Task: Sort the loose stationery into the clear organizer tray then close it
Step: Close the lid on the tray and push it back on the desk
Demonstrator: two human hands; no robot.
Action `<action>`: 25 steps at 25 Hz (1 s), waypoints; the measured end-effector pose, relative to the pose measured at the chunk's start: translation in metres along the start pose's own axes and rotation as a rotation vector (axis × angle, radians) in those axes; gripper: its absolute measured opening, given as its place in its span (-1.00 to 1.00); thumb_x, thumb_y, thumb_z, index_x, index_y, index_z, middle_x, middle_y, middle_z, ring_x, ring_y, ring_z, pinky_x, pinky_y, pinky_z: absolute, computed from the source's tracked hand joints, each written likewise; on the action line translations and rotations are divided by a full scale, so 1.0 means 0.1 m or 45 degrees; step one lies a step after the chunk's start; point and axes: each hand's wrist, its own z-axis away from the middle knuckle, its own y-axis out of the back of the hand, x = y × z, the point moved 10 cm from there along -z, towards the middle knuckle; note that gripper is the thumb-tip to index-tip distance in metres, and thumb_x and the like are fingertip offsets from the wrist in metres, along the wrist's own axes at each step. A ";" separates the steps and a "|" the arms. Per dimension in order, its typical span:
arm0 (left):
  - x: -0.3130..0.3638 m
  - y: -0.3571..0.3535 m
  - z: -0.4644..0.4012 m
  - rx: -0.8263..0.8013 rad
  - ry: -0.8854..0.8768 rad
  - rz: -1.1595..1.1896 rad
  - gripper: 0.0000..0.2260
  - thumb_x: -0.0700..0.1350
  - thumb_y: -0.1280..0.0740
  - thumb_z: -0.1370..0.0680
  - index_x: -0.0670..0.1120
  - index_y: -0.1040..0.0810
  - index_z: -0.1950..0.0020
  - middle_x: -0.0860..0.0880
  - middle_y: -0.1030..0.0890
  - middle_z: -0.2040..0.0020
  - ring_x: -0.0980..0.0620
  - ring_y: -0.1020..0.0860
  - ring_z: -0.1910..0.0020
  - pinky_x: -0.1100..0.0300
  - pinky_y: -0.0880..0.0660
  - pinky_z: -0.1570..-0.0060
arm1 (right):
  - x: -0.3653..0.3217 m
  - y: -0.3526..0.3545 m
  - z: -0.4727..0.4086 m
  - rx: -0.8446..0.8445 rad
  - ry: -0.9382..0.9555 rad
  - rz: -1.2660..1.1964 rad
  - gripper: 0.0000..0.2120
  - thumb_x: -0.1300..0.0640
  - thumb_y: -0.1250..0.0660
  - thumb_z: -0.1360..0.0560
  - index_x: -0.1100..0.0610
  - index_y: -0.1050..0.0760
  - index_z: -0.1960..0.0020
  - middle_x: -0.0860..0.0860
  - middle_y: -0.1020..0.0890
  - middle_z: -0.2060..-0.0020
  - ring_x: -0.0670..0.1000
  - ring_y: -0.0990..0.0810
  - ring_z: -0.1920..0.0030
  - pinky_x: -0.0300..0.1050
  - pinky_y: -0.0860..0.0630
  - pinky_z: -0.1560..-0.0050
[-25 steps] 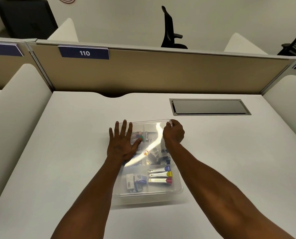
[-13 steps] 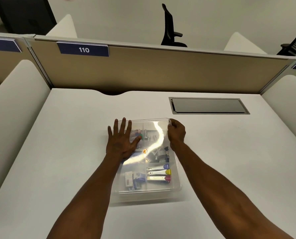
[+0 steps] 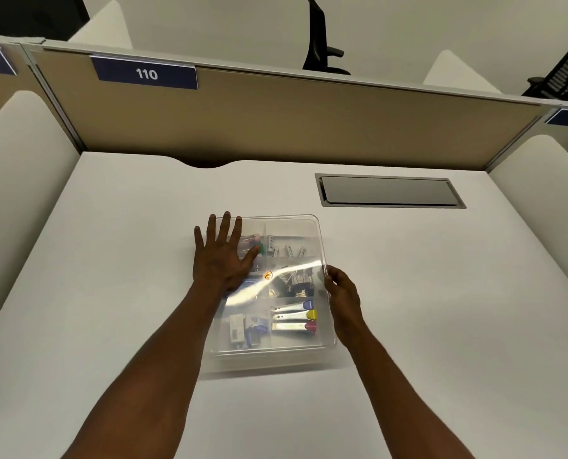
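Since the earlier frame, the right hand [image 3: 342,294] has slid from the far right corner of the clear organizer tray [image 3: 324,351] down to the middle of its right edge, while the left hand [image 3: 221,260] has stayed flat on the lid [image 3: 289,226] near the far left corner. The tray sits at the centre of the white desk [image 3: 110,293], well apart from the grey cable hatch [image 3: 388,191]. Left fingers are spread wide and pressed palm-down; right fingers are curled against the lid's rim, apparently pinching it — whether they fully clamp it cannot be told. Through the lid show binder clips [image 3: 294,283], three metal clips with blue, yellow and red ends [image 3: 294,316], and small boxes [image 3: 246,327] in the near-left compartment, each in its own section. No loose stationery shows on the desk, so sorting looks finished and closing is the step in hand. To do it well, keep the left palm steady as an anchor and press the rim down in turn along the right side and the near edge — that edge appears not yet seated.
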 end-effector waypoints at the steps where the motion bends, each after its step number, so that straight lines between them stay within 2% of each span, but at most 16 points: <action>1: 0.00 0.01 0.00 0.007 -0.003 0.001 -0.27 0.39 0.11 -0.55 0.01 0.00 -0.61 -0.08 0.01 -0.62 -0.18 0.07 -0.60 -0.27 0.06 -0.51 | 0.04 0.03 0.04 0.017 0.012 0.022 -0.80 0.10 -0.23 -0.65 -0.08 -0.62 -0.10 -0.12 -0.70 0.04 -0.09 -0.69 0.09 -0.26 -0.58 0.21; 3: 0.01 0.01 0.01 0.007 -0.004 0.004 -0.27 0.39 0.11 -0.54 0.01 0.00 -0.61 -0.08 0.01 -0.62 -0.18 0.06 -0.60 -0.28 0.07 -0.51 | 0.08 0.05 0.08 0.037 0.031 0.054 -0.80 0.12 -0.21 -0.66 0.02 -0.57 -0.18 -0.06 -0.68 -0.01 -0.03 -0.66 0.03 -0.22 -0.56 0.14; 7: 0.00 0.02 0.01 -0.001 0.015 -0.015 -0.26 0.40 0.14 -0.54 0.03 0.02 -0.61 -0.06 0.02 -0.63 -0.17 0.08 -0.60 -0.26 0.10 -0.52 | 0.00 0.02 0.10 0.004 0.059 0.080 -0.83 0.20 -0.20 -0.64 0.08 -0.53 -0.16 -0.05 -0.64 0.00 -0.02 -0.62 0.00 -0.22 -0.52 0.08; 11: 0.02 0.04 0.03 0.019 0.012 -0.005 -0.27 0.39 0.13 -0.54 0.02 0.02 -0.61 -0.07 0.03 -0.63 -0.17 0.07 -0.60 -0.24 0.10 -0.52 | 0.00 0.03 0.18 -0.175 0.048 0.034 -0.77 0.17 -0.25 -0.65 -0.08 -0.57 -0.19 -0.14 -0.68 -0.09 -0.14 -0.67 -0.05 -0.30 -0.59 0.14; 14: 0.01 0.04 0.03 0.022 0.010 0.015 -0.27 0.38 0.13 -0.54 0.01 0.02 -0.61 -0.07 0.03 -0.63 -0.17 0.07 -0.60 -0.22 0.09 -0.53 | 0.07 0.04 0.23 -0.264 -0.055 -0.089 -0.70 0.13 -0.23 -0.66 -0.21 -0.55 -0.25 -0.26 -0.66 -0.16 -0.21 -0.65 -0.14 -0.28 -0.62 0.04; 18: 0.01 0.03 0.03 0.027 0.003 -0.010 -0.26 0.39 0.17 -0.53 0.01 0.03 -0.61 -0.08 0.03 -0.63 -0.19 0.05 -0.60 -0.21 0.04 -0.53 | 0.17 -0.03 0.29 -0.340 -0.109 -0.261 -0.63 0.11 -0.19 -0.66 -0.10 -0.43 -0.43 -0.13 -0.61 -0.30 -0.04 -0.62 -0.26 -0.12 -0.63 -0.09; 22: -0.01 0.02 0.03 0.037 -0.016 0.055 -0.26 0.39 0.13 -0.54 0.00 0.00 -0.61 -0.09 0.01 -0.62 -0.20 0.03 -0.59 -0.21 0.00 -0.53 | 0.17 -0.04 0.31 -0.435 -0.092 -0.351 -0.49 0.04 -0.23 -0.56 -0.09 -0.32 -0.50 -0.19 -0.51 -0.39 -0.12 -0.53 -0.35 -0.20 -0.57 -0.17; 25: -0.01 0.00 0.01 0.031 -0.020 0.066 -0.26 0.39 0.11 -0.54 0.00 0.01 -0.61 -0.09 0.01 -0.62 -0.20 0.03 -0.59 -0.21 0.00 -0.53 | 0.21 -0.04 0.30 -0.456 -0.093 -0.447 -0.53 0.08 -0.18 -0.61 -0.04 -0.33 -0.51 -0.14 -0.48 -0.43 -0.06 -0.49 -0.40 -0.16 -0.55 -0.24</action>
